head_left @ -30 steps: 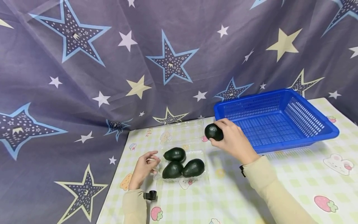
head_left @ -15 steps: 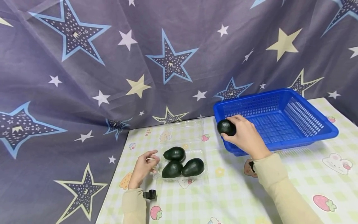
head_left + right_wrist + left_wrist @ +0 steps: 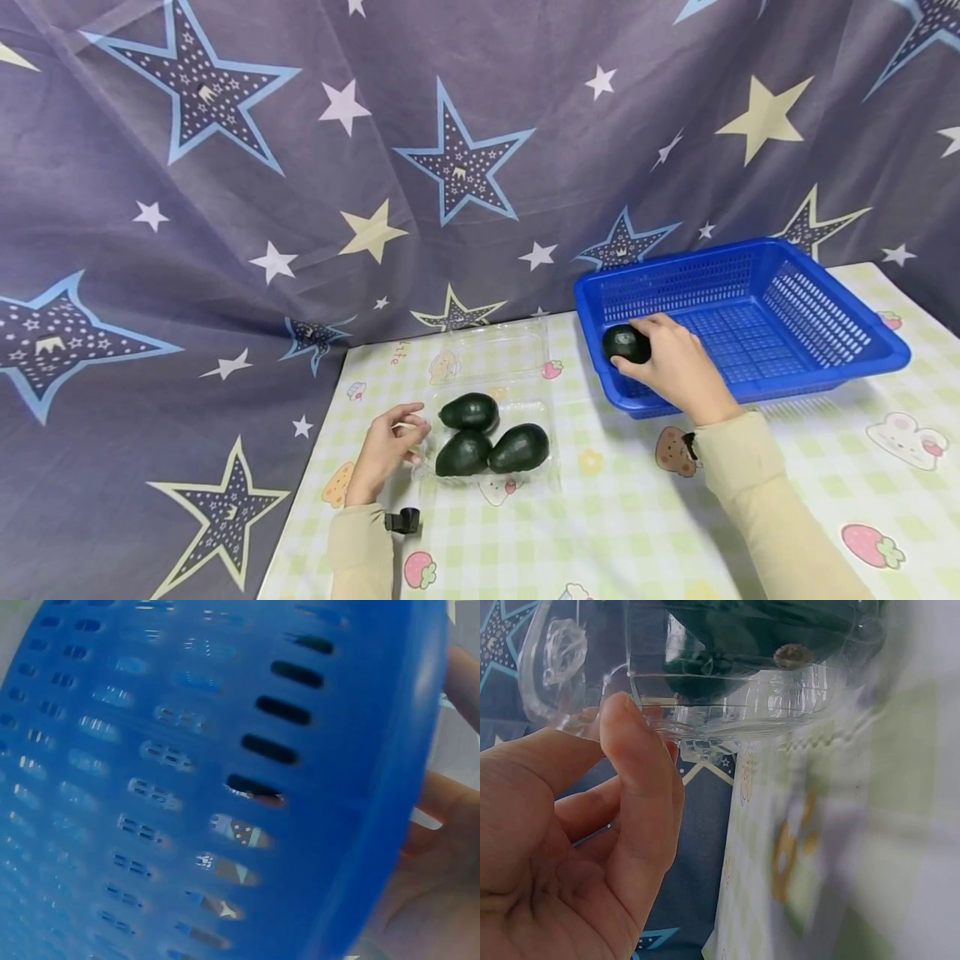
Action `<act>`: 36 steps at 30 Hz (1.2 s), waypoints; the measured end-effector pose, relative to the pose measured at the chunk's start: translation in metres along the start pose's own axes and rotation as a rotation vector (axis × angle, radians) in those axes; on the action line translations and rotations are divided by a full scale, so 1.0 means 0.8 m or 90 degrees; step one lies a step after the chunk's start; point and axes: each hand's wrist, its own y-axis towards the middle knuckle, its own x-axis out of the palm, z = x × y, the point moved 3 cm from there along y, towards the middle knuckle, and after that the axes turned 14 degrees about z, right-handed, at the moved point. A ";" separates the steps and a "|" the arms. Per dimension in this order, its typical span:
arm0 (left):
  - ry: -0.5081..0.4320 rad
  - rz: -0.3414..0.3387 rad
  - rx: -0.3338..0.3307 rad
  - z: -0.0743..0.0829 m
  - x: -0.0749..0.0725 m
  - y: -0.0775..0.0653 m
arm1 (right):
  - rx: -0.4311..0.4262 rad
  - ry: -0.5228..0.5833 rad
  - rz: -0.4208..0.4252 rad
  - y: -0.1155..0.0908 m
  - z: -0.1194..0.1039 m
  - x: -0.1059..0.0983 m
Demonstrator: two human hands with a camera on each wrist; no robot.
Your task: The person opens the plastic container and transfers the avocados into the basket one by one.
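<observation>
My right hand (image 3: 681, 367) grips a dark green avocado (image 3: 626, 343) just inside the near left corner of the blue plastic basket (image 3: 832, 377). The perforated basket wall (image 3: 330, 847) covers much of the right wrist view, and dark green shows through its slots. At the left, my left hand (image 3: 385, 450) pinches the rim of a clear plastic clamshell box (image 3: 735, 724) with curled fingers. In that box lie three avocados: one at the back (image 3: 469, 412), one at the front left (image 3: 462, 454) and one at the right (image 3: 519, 448).
The clamshell's clear lid (image 3: 491, 350) lies folded back behind its base. A checked tablecloth (image 3: 600, 533) with cartoon prints covers the table. A dark curtain (image 3: 300, 150) with stars hangs along the table's back edge.
My right hand has carried the avocado rightward, from beside the basket's left rim to inside its near left corner. The left hand and the clamshell box have stayed put.
</observation>
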 end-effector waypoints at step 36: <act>0.012 0.002 0.011 0.005 0.001 -0.003 | 0.122 -0.084 -0.213 0.000 0.050 0.027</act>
